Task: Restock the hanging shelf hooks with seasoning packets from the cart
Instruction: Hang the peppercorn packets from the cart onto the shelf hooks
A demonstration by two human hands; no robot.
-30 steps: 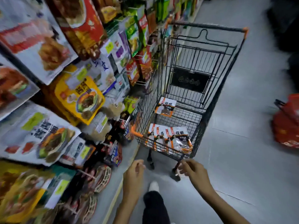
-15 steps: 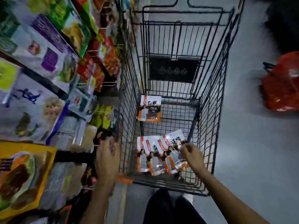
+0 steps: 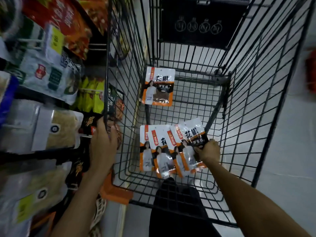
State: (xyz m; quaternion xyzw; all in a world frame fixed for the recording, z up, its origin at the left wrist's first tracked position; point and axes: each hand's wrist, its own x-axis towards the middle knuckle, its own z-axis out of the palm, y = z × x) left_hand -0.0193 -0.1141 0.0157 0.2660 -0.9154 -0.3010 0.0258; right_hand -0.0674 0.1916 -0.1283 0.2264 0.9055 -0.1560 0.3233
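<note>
Stage: pick-up, early in the restock.

The black wire shopping cart (image 3: 106, 65) stands just beside the shelf of hanging foil and plastic bags (image 3: 51, 74). On the cart floor lies a fan of four white-and-orange plastic seasoning packets (image 3: 162, 151), overlapping. A fifth packet of the same kind (image 3: 159, 86) lies apart, nearer the far end.

The right hand (image 3: 207, 152) is down inside the basket. Its thumb and curled fingers pinch the right edge of the topmost packet (image 3: 189, 139) of the fan. Whether that packet is lifted off the others, I cannot tell.

The left hand (image 3: 102, 144) grips the cart's left side wall near the rim, fingers curled over the wire.

Judgement: all five packets are in the cart and none shows on a hook. The shelf is blurred, so the target hook cannot be picked out. Left to do: lift, carry across, thread each packet onto a hook, and repeat for the rest.
</note>
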